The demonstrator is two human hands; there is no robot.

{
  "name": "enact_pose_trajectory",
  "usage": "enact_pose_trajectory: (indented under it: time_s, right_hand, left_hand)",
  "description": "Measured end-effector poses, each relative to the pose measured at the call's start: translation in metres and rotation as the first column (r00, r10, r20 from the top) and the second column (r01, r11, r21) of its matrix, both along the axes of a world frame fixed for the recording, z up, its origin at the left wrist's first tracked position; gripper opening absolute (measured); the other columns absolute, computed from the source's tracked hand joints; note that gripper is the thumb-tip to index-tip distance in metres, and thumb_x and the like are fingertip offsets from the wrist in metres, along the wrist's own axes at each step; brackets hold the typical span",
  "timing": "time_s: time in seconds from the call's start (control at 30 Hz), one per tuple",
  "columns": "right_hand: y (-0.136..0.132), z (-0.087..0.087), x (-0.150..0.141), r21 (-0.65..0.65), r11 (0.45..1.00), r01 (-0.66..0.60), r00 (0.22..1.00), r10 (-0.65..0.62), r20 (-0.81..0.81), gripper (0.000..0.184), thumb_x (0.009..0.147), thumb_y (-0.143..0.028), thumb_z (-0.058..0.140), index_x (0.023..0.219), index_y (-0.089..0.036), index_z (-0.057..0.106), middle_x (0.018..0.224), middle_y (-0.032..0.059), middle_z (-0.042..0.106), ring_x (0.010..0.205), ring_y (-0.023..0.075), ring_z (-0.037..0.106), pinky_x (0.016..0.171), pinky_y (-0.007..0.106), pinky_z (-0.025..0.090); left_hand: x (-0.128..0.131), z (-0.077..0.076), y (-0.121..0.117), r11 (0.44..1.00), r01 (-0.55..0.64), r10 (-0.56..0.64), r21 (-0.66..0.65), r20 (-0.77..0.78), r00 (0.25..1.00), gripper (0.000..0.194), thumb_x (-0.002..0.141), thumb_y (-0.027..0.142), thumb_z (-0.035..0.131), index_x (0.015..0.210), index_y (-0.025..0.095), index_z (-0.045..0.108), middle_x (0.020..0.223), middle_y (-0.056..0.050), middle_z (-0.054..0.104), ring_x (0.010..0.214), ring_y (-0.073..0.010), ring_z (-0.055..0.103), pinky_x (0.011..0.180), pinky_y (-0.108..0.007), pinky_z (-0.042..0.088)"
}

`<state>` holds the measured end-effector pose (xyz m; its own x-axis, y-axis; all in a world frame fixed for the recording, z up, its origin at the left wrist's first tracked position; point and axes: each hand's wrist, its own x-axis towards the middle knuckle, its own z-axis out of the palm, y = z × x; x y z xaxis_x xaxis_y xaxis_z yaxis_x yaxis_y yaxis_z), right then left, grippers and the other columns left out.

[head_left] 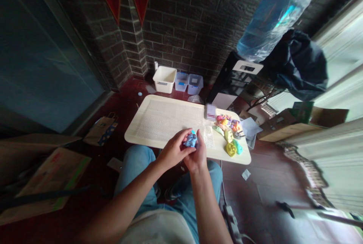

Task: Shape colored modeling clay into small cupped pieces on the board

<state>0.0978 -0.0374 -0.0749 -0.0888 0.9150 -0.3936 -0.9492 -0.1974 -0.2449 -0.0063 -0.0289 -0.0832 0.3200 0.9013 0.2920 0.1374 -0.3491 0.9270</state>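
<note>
Both my hands meet over the near edge of a small pale wooden table [147, 106]. My left hand [172, 149] and my right hand [197, 154] are closed together around a lump of blue clay [190, 140], fingers pressed onto it. To the right on the table lie several more clay lumps: yellow [230, 149], teal [238, 146], and a multicoloured pile [228, 123]. A clear textured mat [167, 117] covers the middle of the table.
A white bin [164, 78] and two clear boxes [188, 83] stand on the floor by the brick wall. A water dispenser with a blue bottle [272, 17] is at the right. A paper bag [102, 129] and cardboard [48, 177] lie on the left.
</note>
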Motion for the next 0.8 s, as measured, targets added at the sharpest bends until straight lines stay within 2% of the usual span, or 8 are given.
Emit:
enact_pose_trajectory:
  time_s: [0.07,0.17,0.33,0.47,0.57,0.63,0.73,0.8]
  right_hand:
    - [-0.003,-0.004,-0.004,-0.007,0.999,0.049,0.993,-0.048,0.109,0.036,0.092,-0.048,0.054,0.076,-0.017,0.064,0.064,-0.0010,0.066,0.058,0.0088,0.064,0.063,0.019,0.055]
    - [-0.009,-0.008,-0.008,-0.035,0.994,0.099,0.972,-0.090,0.217,0.031,0.089,-0.046,0.058,0.081,-0.017,0.066,0.069,-0.0003,0.068,0.064,0.0107,0.066,0.068,0.021,0.056]
    - [-0.017,-0.007,-0.017,0.019,0.980,0.200,0.937,-0.197,0.290,0.020,0.087,-0.038,0.063,0.086,-0.018,0.067,0.075,-0.0016,0.069,0.071,0.0114,0.066,0.073,0.023,0.055]
    - [-0.021,-0.004,-0.022,0.029,0.977,0.211,0.920,-0.209,0.331,0.022,0.086,-0.040,0.065,0.085,-0.018,0.067,0.077,-0.0024,0.069,0.072,0.0098,0.065,0.072,0.020,0.054]
    - [-0.022,-0.001,-0.020,0.082,0.987,0.135,0.926,-0.155,0.345,0.024,0.083,-0.042,0.069,0.088,-0.019,0.067,0.083,-0.0018,0.070,0.078,0.0107,0.066,0.076,0.022,0.054]
    - [-0.022,0.003,-0.014,0.145,0.988,0.047,0.927,-0.097,0.363,0.022,0.080,-0.038,0.073,0.090,-0.019,0.067,0.087,-0.0006,0.071,0.081,0.0121,0.066,0.076,0.023,0.055]
    - [-0.024,0.009,-0.001,0.204,0.976,-0.077,0.906,-0.017,0.424,0.022,0.078,-0.031,0.075,0.096,-0.019,0.069,0.094,0.0020,0.072,0.084,0.0142,0.067,0.072,0.025,0.056]
    - [-0.026,0.013,0.008,0.224,0.959,-0.173,0.874,0.045,0.484,0.025,0.079,-0.031,0.074,0.101,-0.019,0.069,0.103,0.0040,0.072,0.089,0.0162,0.067,0.074,0.027,0.057]
  left_hand:
    - [0.001,0.001,-0.001,0.988,0.009,0.001,-0.155,0.066,0.998,0.056,0.072,0.014,0.076,0.125,0.027,0.064,0.121,-0.008,0.069,0.100,-0.0216,0.066,0.090,-0.033,0.053]
    - [0.001,0.006,-0.003,0.966,0.038,0.010,-0.256,0.184,0.983,0.050,0.069,0.004,0.071,0.113,0.026,0.071,0.111,-0.007,0.073,0.092,-0.0187,0.068,0.085,-0.027,0.053]
    - [0.001,0.013,-0.005,0.964,0.012,0.071,-0.267,0.298,0.952,0.039,0.067,-0.004,0.063,0.091,0.024,0.076,0.100,-0.006,0.074,0.098,-0.0199,0.067,0.089,-0.027,0.051]
    - [0.001,0.012,-0.004,0.970,-0.066,0.115,-0.236,0.199,0.973,0.027,0.070,0.001,0.064,0.081,0.023,0.075,0.084,-0.004,0.073,0.083,-0.0181,0.066,0.077,-0.024,0.050]
    - [0.000,0.011,0.002,0.967,-0.093,0.127,-0.237,0.132,0.983,0.016,0.071,0.005,0.068,0.073,0.020,0.074,0.067,0.000,0.068,0.063,-0.0135,0.058,0.062,-0.020,0.044]
    - [-0.003,0.012,0.007,0.966,-0.070,0.106,-0.250,0.135,0.985,0.012,0.068,0.007,0.072,0.071,0.019,0.073,0.062,0.001,0.066,0.059,-0.0129,0.055,0.058,-0.020,0.043]
    - [-0.010,0.015,0.013,0.949,0.045,0.020,-0.311,0.202,0.979,0.015,0.068,0.012,0.077,0.081,0.019,0.075,0.073,0.000,0.071,0.071,-0.0162,0.064,0.069,-0.022,0.049]
    - [-0.018,0.017,0.014,0.907,0.167,-0.046,-0.387,0.302,0.952,0.025,0.072,0.017,0.077,0.096,0.020,0.076,0.091,-0.004,0.074,0.089,-0.0188,0.067,0.084,-0.025,0.051]
